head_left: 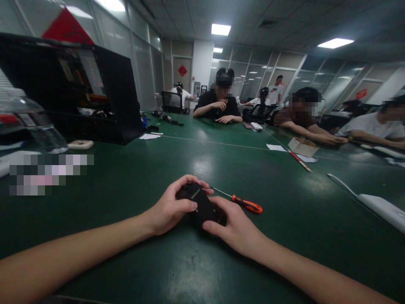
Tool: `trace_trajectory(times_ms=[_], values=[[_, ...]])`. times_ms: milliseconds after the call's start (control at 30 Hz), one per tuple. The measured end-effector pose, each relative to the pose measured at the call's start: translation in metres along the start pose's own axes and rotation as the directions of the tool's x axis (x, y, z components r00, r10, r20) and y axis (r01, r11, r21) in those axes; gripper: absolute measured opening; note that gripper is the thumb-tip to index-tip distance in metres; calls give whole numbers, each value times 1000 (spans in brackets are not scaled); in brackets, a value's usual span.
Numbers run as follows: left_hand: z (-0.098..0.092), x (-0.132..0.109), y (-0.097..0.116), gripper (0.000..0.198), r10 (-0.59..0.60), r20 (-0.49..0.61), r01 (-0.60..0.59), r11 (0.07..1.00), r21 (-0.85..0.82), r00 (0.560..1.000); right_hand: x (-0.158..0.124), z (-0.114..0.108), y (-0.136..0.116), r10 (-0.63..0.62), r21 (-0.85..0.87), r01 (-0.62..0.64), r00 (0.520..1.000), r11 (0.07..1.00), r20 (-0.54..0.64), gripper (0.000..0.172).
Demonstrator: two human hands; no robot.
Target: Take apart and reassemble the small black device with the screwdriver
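Note:
Both my hands grip a small black device [202,204] that rests on the dark green table [126,185]. My left hand [169,209] wraps its far-left end, with the fingers curled over the top and the thumb on its face. My right hand [236,226] holds the near-right end, thumb pressed against its side. A screwdriver with an orange handle [245,204] lies on the table just right of the device, its thin shaft pointing left toward my fingers.
A black open computer case [72,88] and a clear water bottle [31,122] stand at the left. A white flat object [379,207] lies at the right. Several people sit at the far side, near a small cardboard box [303,146] and papers.

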State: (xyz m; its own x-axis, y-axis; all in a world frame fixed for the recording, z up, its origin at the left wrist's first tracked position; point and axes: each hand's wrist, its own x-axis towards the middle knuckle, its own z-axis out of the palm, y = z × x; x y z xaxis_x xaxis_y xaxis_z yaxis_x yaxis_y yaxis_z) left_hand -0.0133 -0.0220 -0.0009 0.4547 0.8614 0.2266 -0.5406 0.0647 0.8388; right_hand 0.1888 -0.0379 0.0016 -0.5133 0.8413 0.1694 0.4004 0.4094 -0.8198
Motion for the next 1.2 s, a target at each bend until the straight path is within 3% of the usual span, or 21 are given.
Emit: trace_trajectory(times_ms=[133,233,400,567,667,733,833,933,1067,1200], values=[[-2,-1,2,38,1,68,2,999,-44,998,2,0,1,82,356,-142,981,924,178,39],[-4,1,5,38,-30,83,25,998,55,996,4,-1,3,152,486,-231,969,843,196,42],[-8,6,7,41,-25,-4,25,938,347,1000,7,-5,9,281,449,-265,959,853,32,50],[-11,8,2,38,-109,-36,115,962,249,993,7,-5,6,318,418,-295,948,860,13,52],[-13,10,2,38,-133,-47,141,946,292,990,7,-5,5,312,422,-291,950,859,20,52],[-15,12,5,37,-113,-32,115,896,429,993,7,-5,6,305,393,-290,952,873,25,50],[-18,13,10,39,-47,10,28,745,666,999,7,-6,7,300,323,-292,954,900,27,45],[-18,13,11,41,-17,8,5,666,746,1000,6,-6,8,277,311,-278,960,909,50,41],[-16,12,7,42,5,-28,17,680,733,1000,4,-6,10,244,372,-276,961,886,134,39],[-14,10,0,46,0,-63,36,821,570,998,3,-5,10,257,463,-317,948,828,189,45]])
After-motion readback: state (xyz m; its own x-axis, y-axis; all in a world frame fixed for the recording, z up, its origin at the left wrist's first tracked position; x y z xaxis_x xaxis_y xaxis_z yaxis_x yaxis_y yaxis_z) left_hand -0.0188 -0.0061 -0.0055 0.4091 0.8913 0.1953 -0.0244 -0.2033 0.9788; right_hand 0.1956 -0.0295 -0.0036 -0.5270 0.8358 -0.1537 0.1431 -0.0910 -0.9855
